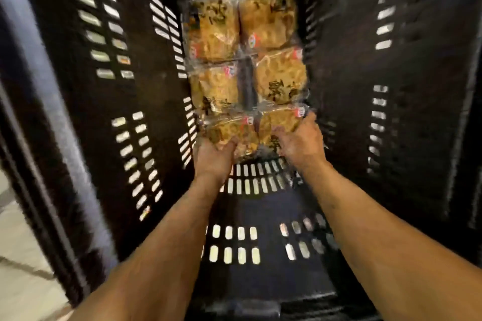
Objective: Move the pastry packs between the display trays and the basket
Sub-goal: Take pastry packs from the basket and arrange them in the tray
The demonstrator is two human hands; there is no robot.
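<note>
Deep in the basket point(78, 101), my left hand point(212, 157) and right hand point(300, 143) each grip a near pastry pack point(229, 131); slick wrapping could slip free as I lift.

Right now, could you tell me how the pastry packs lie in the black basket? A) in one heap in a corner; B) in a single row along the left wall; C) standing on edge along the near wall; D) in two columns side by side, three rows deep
D: the pastry packs lie flat in two columns of three on the floor of the basket, and the left hand and right hand reach the nearest pair.
</note>
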